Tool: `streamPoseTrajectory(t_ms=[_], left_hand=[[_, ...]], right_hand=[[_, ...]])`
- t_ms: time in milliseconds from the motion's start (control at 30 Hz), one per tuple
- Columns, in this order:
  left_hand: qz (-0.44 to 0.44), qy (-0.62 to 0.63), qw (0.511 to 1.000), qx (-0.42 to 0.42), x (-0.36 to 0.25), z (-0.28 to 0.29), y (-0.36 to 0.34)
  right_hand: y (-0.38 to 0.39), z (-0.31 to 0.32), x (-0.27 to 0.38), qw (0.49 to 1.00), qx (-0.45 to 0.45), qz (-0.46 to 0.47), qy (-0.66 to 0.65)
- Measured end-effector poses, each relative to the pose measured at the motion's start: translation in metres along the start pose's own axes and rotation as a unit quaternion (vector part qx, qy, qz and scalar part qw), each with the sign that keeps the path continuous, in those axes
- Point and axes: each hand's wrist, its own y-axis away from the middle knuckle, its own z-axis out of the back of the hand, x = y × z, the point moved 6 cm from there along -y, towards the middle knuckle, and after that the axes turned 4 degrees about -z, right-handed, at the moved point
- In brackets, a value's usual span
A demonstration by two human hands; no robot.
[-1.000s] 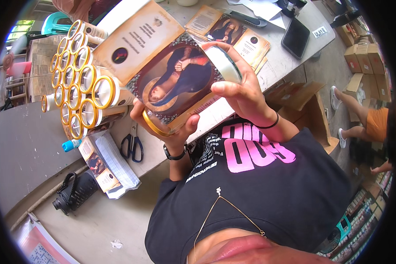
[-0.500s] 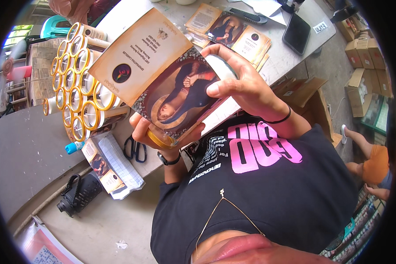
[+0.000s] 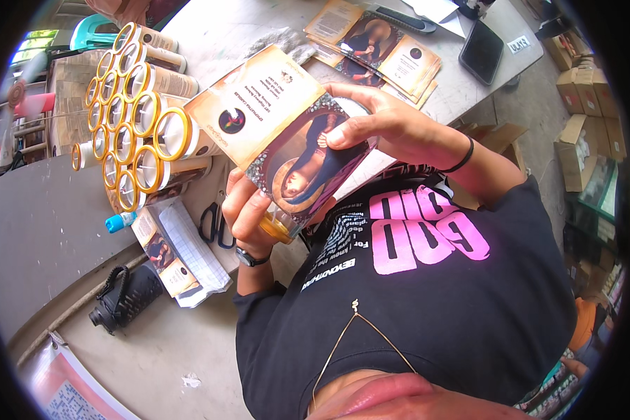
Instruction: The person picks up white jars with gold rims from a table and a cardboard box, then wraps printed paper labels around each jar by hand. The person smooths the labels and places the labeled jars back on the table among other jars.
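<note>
Near the middle of the view, my left hand (image 3: 247,213) is closed around the gold-rimmed end of a candle jar (image 3: 276,229), its fingers at the edge of a printed label (image 3: 227,105). My right hand (image 3: 381,122) grips the jar's other end, with the thumb pressed on the label's picture side. The picture part lies against the jar, while the tan part sticks out flat to the upper left. Most of the jar is hidden behind the label and my fingers.
Stacked gold-rimmed candle jars (image 3: 143,112) lie at left. More labels (image 3: 374,49), a phone (image 3: 476,52) and a grey cloth (image 3: 280,45) are on the table (image 3: 210,24). Dark-handled scissors (image 3: 215,225), a label on folded paper (image 3: 189,259) and a black bottle (image 3: 129,301) lie lower left.
My hands have shifted slightly right and down with the jar and label. My left fingers have moved up onto the label's edge. The grey cloth has come into sight behind the label.
</note>
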Motion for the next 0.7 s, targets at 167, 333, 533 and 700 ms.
streamPoseTrajectory(t_ms=[167, 333, 533, 700], left_hand=[[-0.041, 0.015, 0.999, 0.013, 0.0, 0.005, -0.005], [0.042, -0.1, 0.994, 0.032, 0.006, 0.004, -0.023], [0.361, 0.24, 0.897, -0.088, 0.038, -0.017, -0.013], [0.421, 0.312, 0.841, -0.134, 0.055, -0.028, -0.015]], right_hand=[[-0.004, 0.003, -0.008, 0.998, 0.038, -0.043, -0.011], [0.005, -0.01, 0.013, 0.997, -0.022, 0.063, 0.034], [0.007, -0.013, 0.033, 0.93, -0.169, 0.246, 0.214], [0.007, -0.015, 0.028, 0.928, -0.161, 0.223, 0.252]])
